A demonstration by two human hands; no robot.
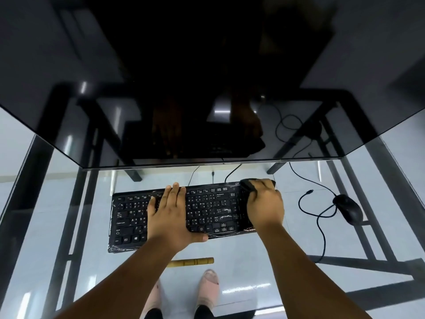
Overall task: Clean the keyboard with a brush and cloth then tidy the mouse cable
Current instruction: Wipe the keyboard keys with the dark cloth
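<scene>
A black keyboard [128,217] lies on the glass desk [287,245] in front of me. My left hand [171,215] rests flat on its middle keys with straight fingers, thumb at the front edge. My right hand [264,203] presses a dark cloth [247,185] against the keyboard's right end, fingers curled round it. The black mouse [348,208] sits to the right, its cable [319,229] looping loosely across the glass. A wooden brush handle [192,261] lies near the desk's front edge; its bristle end is hidden behind my left forearm.
A large dark monitor [207,88] stands just behind the keyboard and fills the upper view. Cables [232,172] run under it. The black desk frame [76,203] and my feet [208,286] show through the glass.
</scene>
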